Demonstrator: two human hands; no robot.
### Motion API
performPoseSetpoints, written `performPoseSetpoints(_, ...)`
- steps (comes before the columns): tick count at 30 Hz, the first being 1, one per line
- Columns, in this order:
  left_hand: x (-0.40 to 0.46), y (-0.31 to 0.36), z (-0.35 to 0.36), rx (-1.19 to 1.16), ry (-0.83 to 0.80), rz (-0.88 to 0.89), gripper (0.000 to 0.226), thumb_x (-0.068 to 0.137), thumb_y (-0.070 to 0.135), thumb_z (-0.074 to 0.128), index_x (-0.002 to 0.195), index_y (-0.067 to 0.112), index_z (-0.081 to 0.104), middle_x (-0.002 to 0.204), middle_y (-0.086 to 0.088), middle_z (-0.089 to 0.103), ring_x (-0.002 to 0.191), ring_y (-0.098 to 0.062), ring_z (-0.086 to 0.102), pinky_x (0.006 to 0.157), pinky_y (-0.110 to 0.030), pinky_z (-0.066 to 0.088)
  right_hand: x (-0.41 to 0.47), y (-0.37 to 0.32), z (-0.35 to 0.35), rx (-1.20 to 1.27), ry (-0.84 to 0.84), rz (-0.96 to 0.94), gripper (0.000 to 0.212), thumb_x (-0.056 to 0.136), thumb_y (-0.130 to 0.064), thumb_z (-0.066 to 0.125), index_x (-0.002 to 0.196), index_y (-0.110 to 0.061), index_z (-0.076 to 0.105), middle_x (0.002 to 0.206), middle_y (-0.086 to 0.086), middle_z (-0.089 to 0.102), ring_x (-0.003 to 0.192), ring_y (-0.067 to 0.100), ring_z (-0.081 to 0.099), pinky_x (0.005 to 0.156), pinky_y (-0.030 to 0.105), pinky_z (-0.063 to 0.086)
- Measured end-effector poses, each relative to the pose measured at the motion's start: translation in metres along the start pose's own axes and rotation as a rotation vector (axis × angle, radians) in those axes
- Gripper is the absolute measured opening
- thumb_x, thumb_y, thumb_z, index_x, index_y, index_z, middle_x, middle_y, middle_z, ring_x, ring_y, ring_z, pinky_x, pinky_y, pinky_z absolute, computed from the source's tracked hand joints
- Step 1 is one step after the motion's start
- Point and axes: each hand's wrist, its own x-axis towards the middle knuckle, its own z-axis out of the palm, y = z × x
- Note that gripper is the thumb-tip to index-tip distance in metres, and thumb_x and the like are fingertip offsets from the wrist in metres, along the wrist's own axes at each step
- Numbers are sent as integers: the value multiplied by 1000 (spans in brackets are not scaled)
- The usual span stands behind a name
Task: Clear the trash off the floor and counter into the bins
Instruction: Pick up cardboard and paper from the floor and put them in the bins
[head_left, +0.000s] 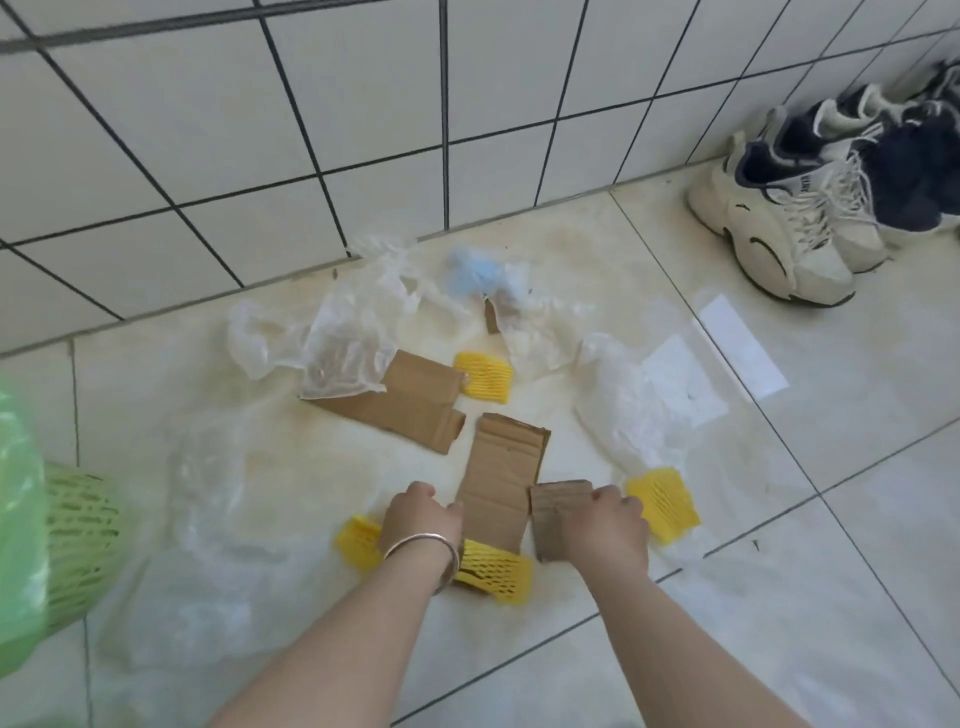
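You're reaching both forearms down to the tiled floor (857, 426). Your left hand (418, 519), silver bangle (423, 545) on the wrist, is curling its fingers round the left edge of the long cardboard strip (501, 483). Your right hand (605, 525) is gripping the small cardboard piece (556, 506), fingers curled over its top edge. Yellow foam nets are lying just beside each hand: one (358, 540) left of your left wrist, one (493, 569) between your arms, one (662, 504) right of your right hand. A bigger cardboard piece (405, 402), clear plastic bags (343, 338) and white paper (740, 345) are lying farther out. The green mesh bin (78, 545) with its green liner is sitting far left; contents not visible.
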Motion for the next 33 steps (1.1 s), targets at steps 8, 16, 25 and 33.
performPoseSetpoints(8,13,18,37,32,112,51,67,78,39,69,133,17,37,133,-8,40,119,-27,50,93,-36,46,5,7,24,20,34,96,80,78,-28,70,142,-17,24,135,12,34,123,31,40,93,40,43)
performPoseSetpoints(16,17,19,37,-159,-33,59,37,84,38,62,106,9,64,112,-11,67,108,-29,61,92,-35,50,21,15,13,331,-164,72,30,78,-26,73,103,-13,64,97,5,68,88,21,60,75,27,46)
performPoseSetpoints(25,26,23,-21,-714,80,47,27,88,33,58,101,11,68,104,-8,68,98,-27,63,82,-29,46,31,-31,-19,814,-329,-4,10,90,-24,60,98,-20,64,107,3,68,104,23,62,101,42,47)
performPoseSetpoints(33,75,21,-43,-741,225,-59,31,85,32,63,85,2,68,122,-23,54,88,-34,60,81,-30,49,41,-103,-16,739,-294,-188,13,92,-17,56,103,-16,63,108,6,67,100,22,62,87,31,47)
